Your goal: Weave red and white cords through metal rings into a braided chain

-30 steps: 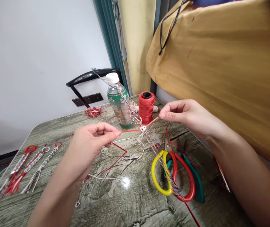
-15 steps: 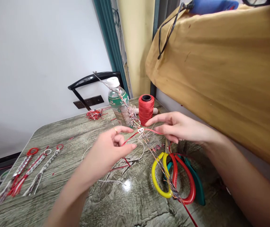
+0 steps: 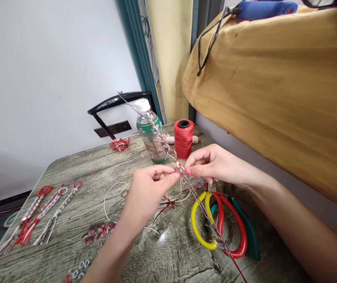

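Note:
A taut bundle of thin multicoloured strands runs from the chair back past the bottle to the lower right. Around it sits a small white-and-red knot. My left hand pinches a red cord on the left of the knot, thumb against forefinger. On the other side, my right hand also pinches red cord close to the bundle. Both sets of fingertips are nearly at the knot and partly hide it. Below my right hand lie scissors with yellow and red handles.
A green-labelled bottle and a red thread spool stand behind the hands. Finished-looking braids lie at left, metal rings at the front. A black chair is behind the table; a teal handle sits beside the scissors.
My hands have drawn closer together at the knot, and their fingers have closed into pinches. The white loop that showed between them is now smaller and partly covered.

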`<state>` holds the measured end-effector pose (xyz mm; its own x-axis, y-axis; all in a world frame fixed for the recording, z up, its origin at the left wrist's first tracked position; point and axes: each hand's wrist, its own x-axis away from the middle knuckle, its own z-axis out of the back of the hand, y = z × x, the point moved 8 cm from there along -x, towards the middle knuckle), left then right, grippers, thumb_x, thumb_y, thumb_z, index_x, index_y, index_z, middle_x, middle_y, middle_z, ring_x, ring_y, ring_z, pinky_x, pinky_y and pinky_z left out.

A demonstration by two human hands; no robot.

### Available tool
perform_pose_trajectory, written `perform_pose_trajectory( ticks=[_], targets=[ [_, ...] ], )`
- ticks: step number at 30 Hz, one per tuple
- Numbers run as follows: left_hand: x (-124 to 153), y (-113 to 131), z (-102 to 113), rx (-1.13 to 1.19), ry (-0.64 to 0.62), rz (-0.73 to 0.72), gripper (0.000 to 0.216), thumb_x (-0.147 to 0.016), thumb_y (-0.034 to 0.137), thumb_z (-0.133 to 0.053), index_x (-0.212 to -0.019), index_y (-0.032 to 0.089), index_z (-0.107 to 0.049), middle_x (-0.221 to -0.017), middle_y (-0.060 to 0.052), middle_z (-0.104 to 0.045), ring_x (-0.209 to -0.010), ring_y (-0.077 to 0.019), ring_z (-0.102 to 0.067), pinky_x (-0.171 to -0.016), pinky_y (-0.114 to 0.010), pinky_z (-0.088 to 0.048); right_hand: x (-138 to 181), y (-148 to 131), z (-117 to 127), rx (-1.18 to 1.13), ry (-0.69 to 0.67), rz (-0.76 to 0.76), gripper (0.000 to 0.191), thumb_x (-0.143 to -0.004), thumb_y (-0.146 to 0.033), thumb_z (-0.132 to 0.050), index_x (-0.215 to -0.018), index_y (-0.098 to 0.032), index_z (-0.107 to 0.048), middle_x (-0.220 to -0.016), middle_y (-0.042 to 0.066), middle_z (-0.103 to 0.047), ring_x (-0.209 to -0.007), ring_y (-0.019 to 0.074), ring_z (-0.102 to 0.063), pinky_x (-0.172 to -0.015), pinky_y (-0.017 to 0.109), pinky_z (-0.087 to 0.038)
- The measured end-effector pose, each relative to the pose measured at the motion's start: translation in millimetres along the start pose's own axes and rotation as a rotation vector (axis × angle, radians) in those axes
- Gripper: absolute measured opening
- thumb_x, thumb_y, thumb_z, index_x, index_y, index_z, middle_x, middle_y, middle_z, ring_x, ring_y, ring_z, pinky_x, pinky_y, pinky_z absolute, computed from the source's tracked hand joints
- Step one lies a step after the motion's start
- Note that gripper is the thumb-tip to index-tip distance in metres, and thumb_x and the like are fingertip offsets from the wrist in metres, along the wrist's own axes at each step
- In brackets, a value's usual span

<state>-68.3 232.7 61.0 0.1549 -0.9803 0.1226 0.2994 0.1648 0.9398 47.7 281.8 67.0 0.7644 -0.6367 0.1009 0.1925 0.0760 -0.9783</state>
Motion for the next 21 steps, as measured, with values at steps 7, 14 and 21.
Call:
perform_pose_trajectory(
  ticks=[7, 14, 21],
  targets=[
    [-2.6, -7.4, -7.3, 0.191, -0.060, 0.081, 0.019, -0.065, 0.027, -0.066, -0.079, 0.016, -0.060, -0.047, 0.007, -0.048, -0.043, -0.0065, -0.040, -0.043, -0.019, -0.031, 2.7, -1.3, 0.6, 0.046, -0.063, -0.016, 0.012, -0.075, -0.023, -0.056, -0.072, -0.012, -0.061, -0.057, -0.003, -0.052, -0.048, 0.0044, -0.046, -0.042, 0.015, -0.033],
    [-2.9, -11.7, -18.5, 0.457, -0.107, 0.108, 0.016, -0.065, 0.022, -0.066, -0.077, 0.012, -0.062, -0.056, 0.003, -0.055, -0.043, -0.0040, -0.041, -0.044, -0.019, -0.036, 2.1, 5.5, -3.3, 0.070, -0.111, -0.061, 0.014, -0.076, -0.027, -0.057, -0.076, -0.013, -0.060, -0.058, -0.003, -0.053, -0.050, 0.0049, -0.048, -0.045, 0.015, -0.037],
    [-2.7, -11.2, -12.0, 0.396, -0.067, 0.091, 0.010, -0.064, 0.021, -0.066, -0.068, 0.014, -0.059, -0.051, 0.006, -0.050, -0.043, -0.0042, -0.042, -0.044, -0.018, -0.037, -0.8, 1.8, -1.0, 0.000, 0.071, -0.017, 0.028, -0.074, -0.036, -0.060, -0.094, -0.017, -0.061, -0.045, -0.008, -0.043, -0.036, 0.0028, -0.040, -0.035, 0.014, -0.030]
  ],
)
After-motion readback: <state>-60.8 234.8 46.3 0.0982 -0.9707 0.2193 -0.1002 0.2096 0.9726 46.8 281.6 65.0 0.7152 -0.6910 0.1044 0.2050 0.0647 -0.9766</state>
